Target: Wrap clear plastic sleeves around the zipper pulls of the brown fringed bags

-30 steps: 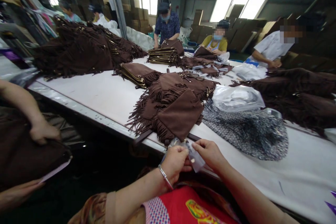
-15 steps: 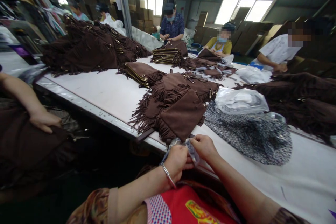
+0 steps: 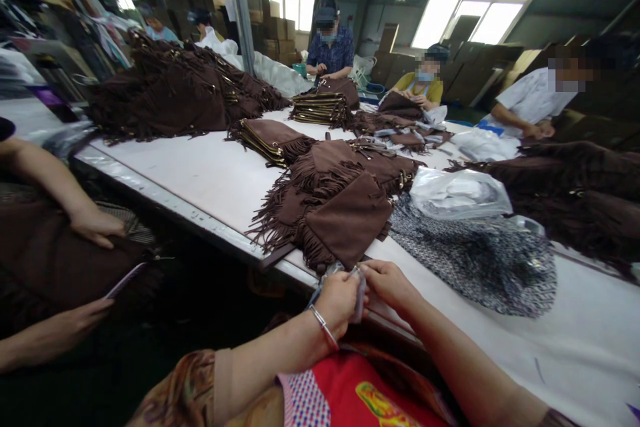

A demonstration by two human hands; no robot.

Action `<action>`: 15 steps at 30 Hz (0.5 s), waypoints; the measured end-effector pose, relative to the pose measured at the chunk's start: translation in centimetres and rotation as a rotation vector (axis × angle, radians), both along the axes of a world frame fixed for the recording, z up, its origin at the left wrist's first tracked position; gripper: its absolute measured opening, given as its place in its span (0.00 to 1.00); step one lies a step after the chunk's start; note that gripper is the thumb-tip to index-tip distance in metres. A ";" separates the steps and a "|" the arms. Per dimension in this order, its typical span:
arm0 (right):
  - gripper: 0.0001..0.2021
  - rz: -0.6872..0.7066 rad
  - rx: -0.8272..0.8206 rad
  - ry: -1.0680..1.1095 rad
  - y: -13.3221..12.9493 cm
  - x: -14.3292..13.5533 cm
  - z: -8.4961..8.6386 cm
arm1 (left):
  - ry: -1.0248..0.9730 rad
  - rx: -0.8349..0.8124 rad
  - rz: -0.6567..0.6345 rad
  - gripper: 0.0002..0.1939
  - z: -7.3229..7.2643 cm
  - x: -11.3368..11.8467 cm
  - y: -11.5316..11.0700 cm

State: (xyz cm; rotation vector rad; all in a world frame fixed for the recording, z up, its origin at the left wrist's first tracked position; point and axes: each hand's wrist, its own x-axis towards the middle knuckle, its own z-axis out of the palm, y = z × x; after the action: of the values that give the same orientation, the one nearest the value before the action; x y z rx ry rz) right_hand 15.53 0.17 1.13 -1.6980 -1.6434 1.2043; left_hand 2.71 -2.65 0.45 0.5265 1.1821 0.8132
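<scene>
At the table's near edge, my left hand [image 3: 341, 300], a bracelet on its wrist, is closed around crumpled clear-grey plastic wrapping [image 3: 359, 300]. My right hand [image 3: 387, 283] meets it from the right, thumb and finger pinched at the top of the same plastic. A small shiny bit shows between the fingertips, too small to name. Just beyond both hands lies a brown fringed bag [image 3: 350, 217], its pointed corner towards me, on top of more such bags. Whether the plastic is joined to this bag is hidden by my fingers.
A black-and-white knitted cloth [image 3: 475, 260] lies right of the bags, with a clear plastic bag [image 3: 460, 192] on it. Brown bags are heaped [image 3: 165, 90] at far left. A co-worker's hands [image 3: 95, 223] hold a brown bag at left. Several people work across the white table [image 3: 175, 173].
My right hand has come closer to my left, and the plastic between them has shifted slightly left. The co-worker's second hand, with a thin pale strip, has come into view at left.
</scene>
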 end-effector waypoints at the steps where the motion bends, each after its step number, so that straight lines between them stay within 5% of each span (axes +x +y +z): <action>1: 0.18 0.015 -0.022 0.033 -0.2 -0.3 0.1 | 0.078 0.035 -0.037 0.13 -0.1 -0.6 -0.4; 8: 0.16 0.246 0.025 0.122 -1.4 -1.7 0.5 | 0.736 0.594 -0.228 0.12 -0.9 -5.0 -2.9; 15: 0.04 0.272 0.211 0.059 -1.7 -3.0 0.4 | 0.716 0.549 -0.221 0.10 -1.3 -5.6 -2.9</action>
State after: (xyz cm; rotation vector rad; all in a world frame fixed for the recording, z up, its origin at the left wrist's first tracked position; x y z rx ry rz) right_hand 12.49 -1.51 1.48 -1.3317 -1.9354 1.1414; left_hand -2.89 -5.59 -0.89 1.4634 1.5050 0.7744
